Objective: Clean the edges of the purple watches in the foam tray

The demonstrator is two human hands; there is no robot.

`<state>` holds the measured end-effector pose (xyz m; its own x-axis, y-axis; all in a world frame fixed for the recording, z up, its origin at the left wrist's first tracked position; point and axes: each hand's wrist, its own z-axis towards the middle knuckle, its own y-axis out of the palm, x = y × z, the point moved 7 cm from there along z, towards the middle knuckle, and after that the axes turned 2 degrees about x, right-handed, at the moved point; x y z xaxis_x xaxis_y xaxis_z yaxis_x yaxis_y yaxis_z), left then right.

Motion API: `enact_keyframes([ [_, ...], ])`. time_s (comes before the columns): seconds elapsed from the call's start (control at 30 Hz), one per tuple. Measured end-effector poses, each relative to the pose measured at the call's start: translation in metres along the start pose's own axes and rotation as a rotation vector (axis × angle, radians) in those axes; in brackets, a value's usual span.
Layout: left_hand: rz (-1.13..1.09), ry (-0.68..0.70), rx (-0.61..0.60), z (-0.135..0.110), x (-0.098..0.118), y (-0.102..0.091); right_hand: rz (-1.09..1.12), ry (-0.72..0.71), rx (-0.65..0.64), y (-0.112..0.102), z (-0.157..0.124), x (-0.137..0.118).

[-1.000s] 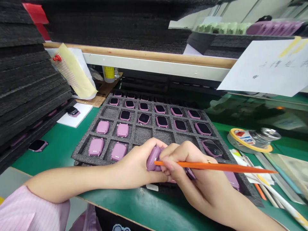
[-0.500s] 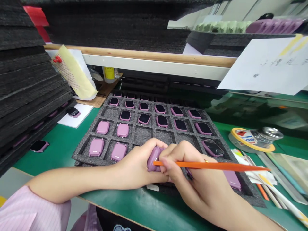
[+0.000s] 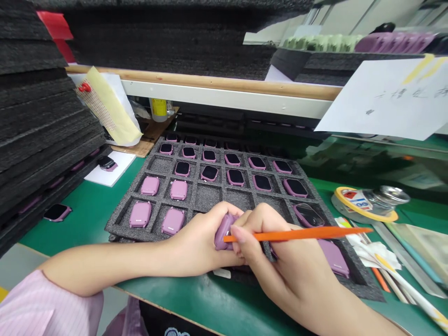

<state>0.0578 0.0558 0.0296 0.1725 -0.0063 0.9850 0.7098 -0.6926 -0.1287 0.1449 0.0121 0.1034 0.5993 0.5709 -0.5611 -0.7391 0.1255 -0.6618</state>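
Observation:
My left hand (image 3: 196,242) is closed around a purple watch body (image 3: 224,231), held on edge just above the near edge of a black foam tray (image 3: 206,196). My right hand (image 3: 280,261) pinches a thin orange stick (image 3: 301,233), its tip touching the side of that watch body. The stick's long end points right. The tray holds several purple watch bodies, some face down (image 3: 140,214), some with dark screens up (image 3: 235,176). Another purple body (image 3: 334,259) lies in the tray beside my right hand.
Stacks of black foam trays (image 3: 42,116) rise on the left, with watch bodies (image 3: 58,212) beside them on the green mat. A tape roll with a metal cap (image 3: 367,203) and several pens and sticks (image 3: 392,275) lie at right. A shelf with a paper sheet (image 3: 388,100) overhangs the back.
The orange stick has tilted slightly, its far end rising and shortening in view. Both hands stay on the watch body in nearly the same place.

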Motion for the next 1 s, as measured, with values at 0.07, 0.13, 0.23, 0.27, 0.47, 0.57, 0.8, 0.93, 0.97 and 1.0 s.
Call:
enact_keyframes([
  [0.07, -0.013, 0.018, -0.008, -0.0004, 0.0007, 0.0011, -0.004, -0.039, -0.02, 0.0024, -0.0012, -0.0023],
  [0.13, -0.024, 0.024, -0.008, -0.0007, 0.0011, 0.0015, -0.011, -0.057, -0.027, 0.0033, -0.0024, -0.0028],
  [0.23, -0.001, -0.007, 0.006, -0.0003, -0.0002, 0.0002, -0.016, -0.041, 0.002, 0.001, -0.0029, -0.0005],
  [0.27, 0.003, -0.015, 0.005, -0.0002, -0.0004, -0.0001, -0.01, -0.041, 0.001, 0.0007, -0.0028, -0.0002],
  [0.47, -0.003, 0.011, 0.001, -0.0002, 0.003, -0.0009, -0.004, -0.035, -0.025, 0.0003, -0.0022, 0.0024],
  [0.57, 0.017, 0.005, -0.009, -0.0009, 0.0029, 0.0003, -0.005, -0.043, -0.047, 0.0012, -0.0025, 0.0032],
  [0.8, -0.015, 0.022, -0.02, -0.0006, 0.0015, 0.0013, 0.014, -0.029, -0.068, 0.0023, -0.0018, 0.0007],
  [0.93, -0.015, 0.017, -0.007, 0.0002, 0.0006, 0.001, 0.034, -0.009, -0.072, 0.0028, -0.0004, 0.0006],
  [0.97, -0.011, 0.01, -0.003, 0.0002, 0.0005, 0.0008, 0.036, 0.012, -0.053, 0.0014, -0.0002, 0.0023],
  [1.0, -0.004, 0.007, -0.002, 0.0001, 0.0009, 0.0008, 0.043, 0.024, -0.041, 0.0003, -0.0001, 0.0034],
])
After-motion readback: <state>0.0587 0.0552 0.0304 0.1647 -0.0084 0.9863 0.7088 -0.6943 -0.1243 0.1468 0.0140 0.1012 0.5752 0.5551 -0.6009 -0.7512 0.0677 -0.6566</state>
